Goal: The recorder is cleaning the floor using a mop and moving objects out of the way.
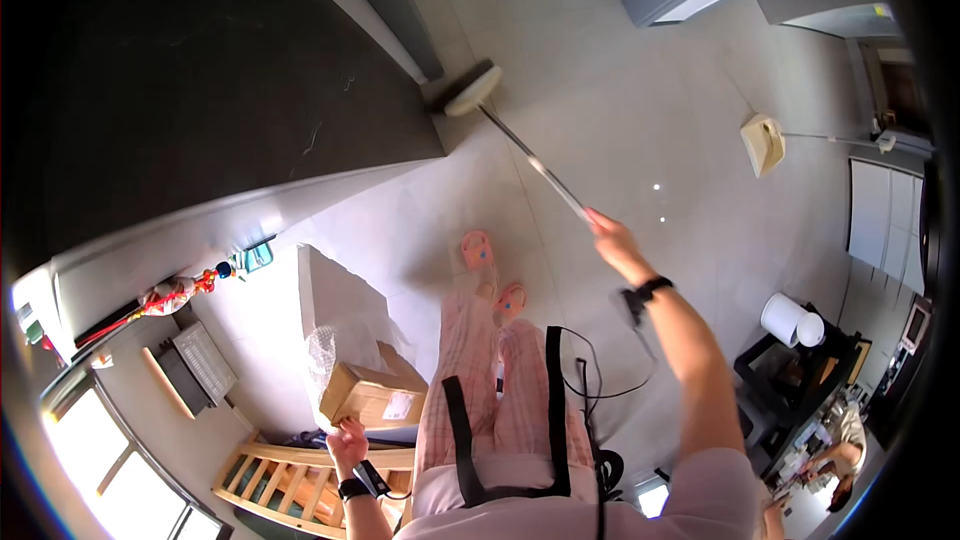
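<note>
My right hand [611, 234] is closed around the metal handle of a broom [474, 91]. The broom's dark bristles lie on the floor by the corner of a large black surface, and its head looks slightly blurred. My left hand [348, 444] is at the lower left, at the near edge of a cardboard box [375, 397]; whether it grips or only touches the box is not clear. A cream long-handled dustpan [763, 145] stands apart at the right, on the pale tiled floor.
A large black surface [225, 90] fills the upper left. Bubble wrap [321, 360] lies by the box, above a wooden slatted frame [285, 487]. At the right are a white bin [784, 319] and a cluttered dark table [780, 420]; another person [847, 454] is beyond. Cables hang beside my legs.
</note>
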`<state>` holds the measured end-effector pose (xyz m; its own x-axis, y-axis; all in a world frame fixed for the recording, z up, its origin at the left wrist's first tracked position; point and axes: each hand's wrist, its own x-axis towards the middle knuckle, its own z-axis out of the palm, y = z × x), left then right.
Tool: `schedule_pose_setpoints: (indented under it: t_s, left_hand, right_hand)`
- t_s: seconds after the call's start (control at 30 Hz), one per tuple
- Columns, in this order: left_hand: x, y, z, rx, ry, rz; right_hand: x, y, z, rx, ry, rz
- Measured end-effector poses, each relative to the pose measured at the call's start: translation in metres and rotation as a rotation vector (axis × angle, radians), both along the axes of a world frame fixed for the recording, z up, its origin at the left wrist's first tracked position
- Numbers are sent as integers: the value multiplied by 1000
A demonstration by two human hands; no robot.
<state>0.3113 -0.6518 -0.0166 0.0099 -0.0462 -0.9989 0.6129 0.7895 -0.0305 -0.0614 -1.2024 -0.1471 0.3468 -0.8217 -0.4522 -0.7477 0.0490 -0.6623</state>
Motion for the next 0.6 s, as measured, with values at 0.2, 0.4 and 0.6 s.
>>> schedule_pose_setpoints:
  t_s: [0.2,0.4,0.6]
  left_hand:
    - [6,14,6,0,18,-27]
    - [8,33,4,-29,-13,-75]
    - [-7,26,-15,-36,-74,-109]
  right_hand:
    - [84,17,-45,145,253,144]
    - [-113,64,61,176,803,344]
    - [-207,77,161,177,1009,278]
